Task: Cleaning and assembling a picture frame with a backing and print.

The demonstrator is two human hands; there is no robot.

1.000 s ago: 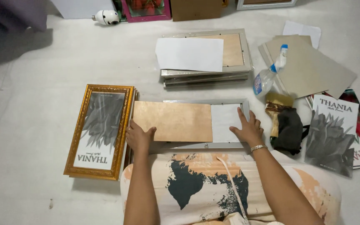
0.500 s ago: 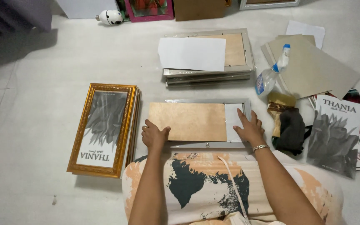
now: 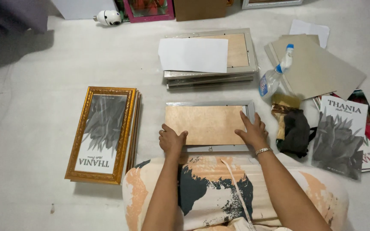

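Head view: both hands press a brown fibreboard backing panel (image 3: 205, 124) into a face-down silver picture frame (image 3: 210, 147) on the pale floor (image 3: 31, 85).

The left hand (image 3: 172, 140) rests flat with fingers bent at the panel's 7 o'clock corner; the right hand (image 3: 252, 131) lies spread open at its 3 o'clock edge, neither clamped around anything. The frame sits just in front of the person's knees, at the centre of the scene. The panel looks thin, stiff and light, the frame rigid; any glass underneath would be fragile, so the outer rails seem the safest hold. A stack of similar frames (image 3: 210, 77) lies at 12 o'clock and a gold ornate frame (image 3: 101, 133) at 9 o'clock. The frame's front is hidden, and its near edge is partly covered by the hands.
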